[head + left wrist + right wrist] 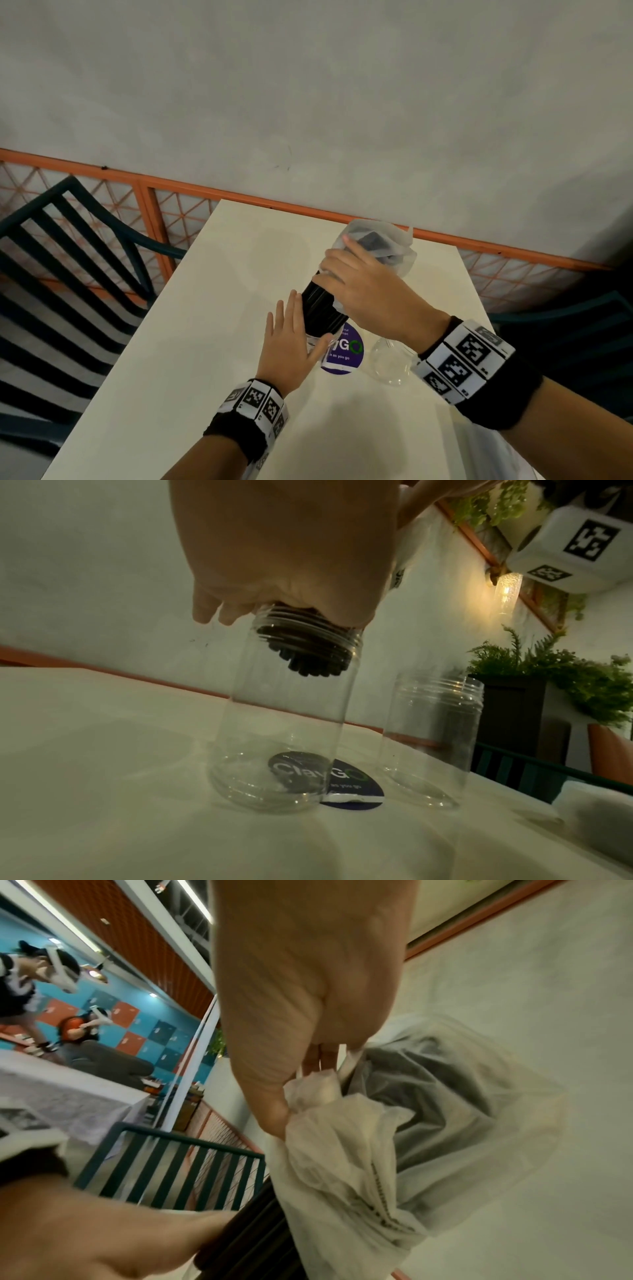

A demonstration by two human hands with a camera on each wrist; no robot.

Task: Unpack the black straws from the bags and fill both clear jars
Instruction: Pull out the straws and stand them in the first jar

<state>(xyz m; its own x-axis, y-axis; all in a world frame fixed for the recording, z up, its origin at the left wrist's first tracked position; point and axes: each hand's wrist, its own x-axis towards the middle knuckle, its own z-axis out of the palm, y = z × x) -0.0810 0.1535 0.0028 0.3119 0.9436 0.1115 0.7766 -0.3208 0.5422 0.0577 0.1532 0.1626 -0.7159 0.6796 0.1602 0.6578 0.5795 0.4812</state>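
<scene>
Right hand (368, 291) grips the translucent bag (387, 248) around a bundle of black straws (322, 310), their lower ends just inside the mouth of the near clear jar (281, 723). Left hand (291, 342), fingers straight, apparently rests against bundle and jar. Second clear jar (431, 739) stands beside, on the white table (205, 342)

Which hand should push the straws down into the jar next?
Right. The right hand already grips the bag around the straws, whose tips sit in the jar mouth. The left hand is open beside the jar.
</scene>
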